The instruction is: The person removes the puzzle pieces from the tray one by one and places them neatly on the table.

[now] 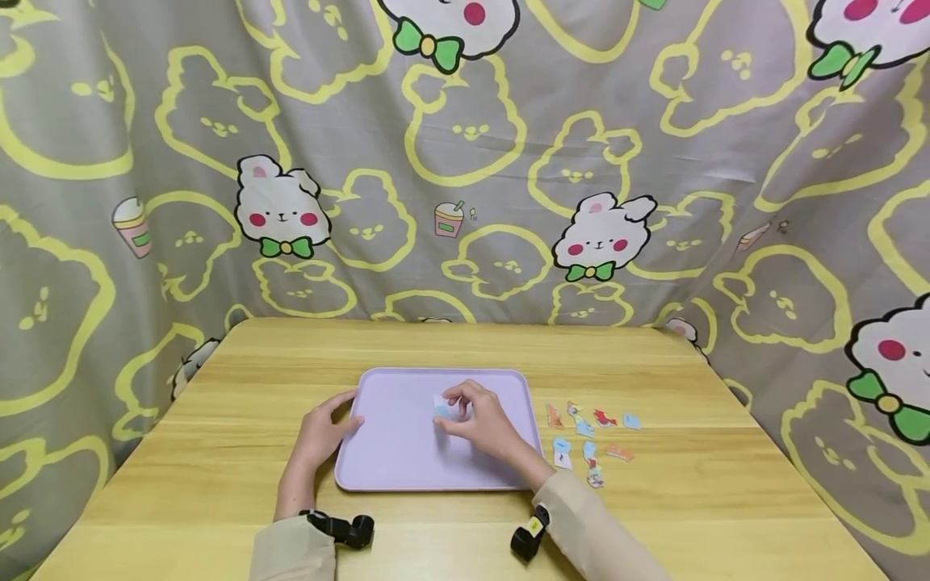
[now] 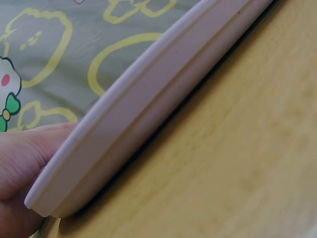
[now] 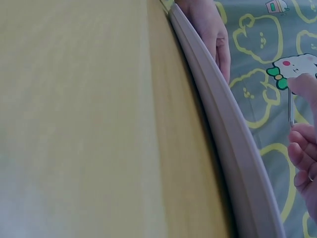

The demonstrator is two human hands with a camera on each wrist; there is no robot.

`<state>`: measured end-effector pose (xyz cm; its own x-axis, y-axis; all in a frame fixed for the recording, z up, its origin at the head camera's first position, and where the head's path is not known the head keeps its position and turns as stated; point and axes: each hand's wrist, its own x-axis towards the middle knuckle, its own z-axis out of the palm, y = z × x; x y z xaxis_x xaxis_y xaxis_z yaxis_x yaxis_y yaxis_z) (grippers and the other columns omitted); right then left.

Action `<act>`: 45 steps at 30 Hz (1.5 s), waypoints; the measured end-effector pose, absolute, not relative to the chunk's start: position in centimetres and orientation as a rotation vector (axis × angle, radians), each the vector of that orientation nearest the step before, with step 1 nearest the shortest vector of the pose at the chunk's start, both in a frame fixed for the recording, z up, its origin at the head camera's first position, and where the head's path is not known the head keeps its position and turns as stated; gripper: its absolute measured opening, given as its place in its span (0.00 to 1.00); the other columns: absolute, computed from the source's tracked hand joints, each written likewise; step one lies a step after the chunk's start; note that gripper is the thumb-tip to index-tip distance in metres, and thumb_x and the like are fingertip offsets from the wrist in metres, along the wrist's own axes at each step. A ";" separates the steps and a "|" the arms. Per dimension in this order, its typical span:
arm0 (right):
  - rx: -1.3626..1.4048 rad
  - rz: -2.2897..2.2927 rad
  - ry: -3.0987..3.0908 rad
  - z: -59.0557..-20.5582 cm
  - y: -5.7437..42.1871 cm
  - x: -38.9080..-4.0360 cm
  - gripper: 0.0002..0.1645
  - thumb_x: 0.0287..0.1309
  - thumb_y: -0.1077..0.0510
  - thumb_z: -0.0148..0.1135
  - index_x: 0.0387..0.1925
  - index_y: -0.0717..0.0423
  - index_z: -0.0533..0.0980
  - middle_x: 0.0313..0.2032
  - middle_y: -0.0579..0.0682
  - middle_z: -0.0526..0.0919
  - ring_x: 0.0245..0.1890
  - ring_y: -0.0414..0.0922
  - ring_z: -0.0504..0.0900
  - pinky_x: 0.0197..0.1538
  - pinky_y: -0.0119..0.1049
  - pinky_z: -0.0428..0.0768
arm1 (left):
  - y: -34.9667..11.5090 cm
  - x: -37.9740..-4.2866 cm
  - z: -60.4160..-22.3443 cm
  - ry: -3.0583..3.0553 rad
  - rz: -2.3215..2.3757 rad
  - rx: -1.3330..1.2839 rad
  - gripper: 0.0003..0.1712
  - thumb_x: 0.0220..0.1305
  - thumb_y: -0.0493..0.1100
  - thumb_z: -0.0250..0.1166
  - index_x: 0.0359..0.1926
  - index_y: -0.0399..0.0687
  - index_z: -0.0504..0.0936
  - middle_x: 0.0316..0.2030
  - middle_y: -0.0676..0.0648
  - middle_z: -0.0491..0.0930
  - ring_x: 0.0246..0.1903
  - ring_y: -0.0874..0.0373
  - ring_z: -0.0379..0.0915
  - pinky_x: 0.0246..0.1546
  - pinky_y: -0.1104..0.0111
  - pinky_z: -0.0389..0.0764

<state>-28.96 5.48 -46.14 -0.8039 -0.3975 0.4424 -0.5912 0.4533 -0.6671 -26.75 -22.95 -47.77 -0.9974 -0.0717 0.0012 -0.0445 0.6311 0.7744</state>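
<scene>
A lilac tray point(image 1: 407, 476) lies on the wooden table. My left hand point(image 1: 321, 432) holds its left edge, with the thumb over the rim; the left wrist view shows part of this hand point(image 2: 22, 173) behind the tray wall point(image 2: 129, 109). Above the tray's middle, my right hand point(image 1: 483, 420) pinches a small, thin puzzle piece point(image 1: 440, 402), white and pale blue, between thumb and fingers. Seen edge-on in the right wrist view, the piece point(image 3: 290, 106) stands upright between the fingertips. Its printed picture is too small to make out.
Right of the tray lie several small printed puzzle pieces, among them a red one point(image 1: 605, 418), a blue one point(image 1: 632, 421), an orange one point(image 1: 620, 453) and a blue-and-white one point(image 1: 562, 453). A patterned curtain point(image 1: 494, 202) hangs behind the table point(image 1: 436, 532).
</scene>
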 end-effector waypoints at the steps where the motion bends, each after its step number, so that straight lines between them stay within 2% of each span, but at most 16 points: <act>1: 0.853 1.273 -2.477 -46.1 5.7 -28.9 0.18 0.49 0.55 0.74 0.42 0.56 0.80 0.34 0.48 0.81 0.28 0.39 0.75 0.33 0.25 0.73 | -22.9 -26.8 -47.8 -2.809 -1.332 0.103 0.31 0.66 0.41 0.63 0.69 0.43 0.68 0.70 0.32 0.63 0.72 0.33 0.53 0.72 0.42 0.59; 8: 0.812 1.255 -2.448 -46.1 8.1 -28.9 0.20 0.48 0.56 0.75 0.42 0.59 0.80 0.34 0.49 0.81 0.28 0.38 0.74 0.33 0.29 0.76 | -22.9 -26.9 -47.8 -2.816 -1.328 0.101 0.31 0.66 0.41 0.63 0.69 0.42 0.68 0.70 0.32 0.63 0.72 0.33 0.53 0.72 0.42 0.58; 14: 0.747 1.254 -2.436 -46.3 10.4 -28.9 0.20 0.47 0.58 0.76 0.41 0.61 0.80 0.32 0.49 0.81 0.27 0.36 0.73 0.30 0.26 0.73 | -22.9 -26.8 -47.6 -2.838 -1.318 0.090 0.32 0.67 0.42 0.63 0.69 0.42 0.67 0.70 0.31 0.62 0.71 0.32 0.52 0.72 0.41 0.58; 18: 0.695 1.242 -2.444 -46.4 11.9 -28.7 0.20 0.46 0.58 0.76 0.41 0.59 0.80 0.32 0.49 0.81 0.27 0.36 0.73 0.29 0.24 0.71 | -22.9 -26.7 -47.6 -2.841 -1.311 0.096 0.32 0.67 0.42 0.62 0.69 0.42 0.67 0.70 0.31 0.62 0.71 0.32 0.52 0.72 0.41 0.58; 30: 0.580 1.198 -2.516 -46.5 16.2 -28.0 0.20 0.48 0.56 0.75 0.43 0.57 0.81 0.31 0.47 0.78 0.27 0.36 0.71 0.27 0.24 0.70 | -22.9 -26.9 -47.8 -2.861 -1.303 0.089 0.32 0.67 0.42 0.62 0.70 0.43 0.66 0.71 0.31 0.60 0.72 0.32 0.50 0.72 0.41 0.56; 37: 0.574 1.190 -2.512 -46.5 18.5 -27.6 0.19 0.48 0.57 0.75 0.43 0.58 0.81 0.26 0.48 0.76 0.26 0.35 0.71 0.28 0.25 0.71 | -23.1 -27.0 -47.9 -2.859 -1.296 0.074 0.32 0.67 0.42 0.62 0.70 0.42 0.66 0.71 0.31 0.59 0.72 0.31 0.50 0.72 0.41 0.56; 45: 0.491 1.133 -2.566 -46.5 21.5 -26.9 0.20 0.50 0.54 0.75 0.45 0.57 0.80 0.33 0.50 0.80 0.29 0.37 0.72 0.29 0.25 0.71 | -23.0 -27.0 -47.8 -2.862 -1.288 0.077 0.32 0.67 0.42 0.62 0.70 0.42 0.66 0.71 0.31 0.59 0.72 0.31 0.50 0.73 0.41 0.55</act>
<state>-26.86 21.49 -46.53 -0.8988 -0.1889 0.3957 -0.4197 0.6319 -0.6516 -26.98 -22.98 -47.84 -0.9988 -0.0454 -0.0183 -0.0439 0.6623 0.7479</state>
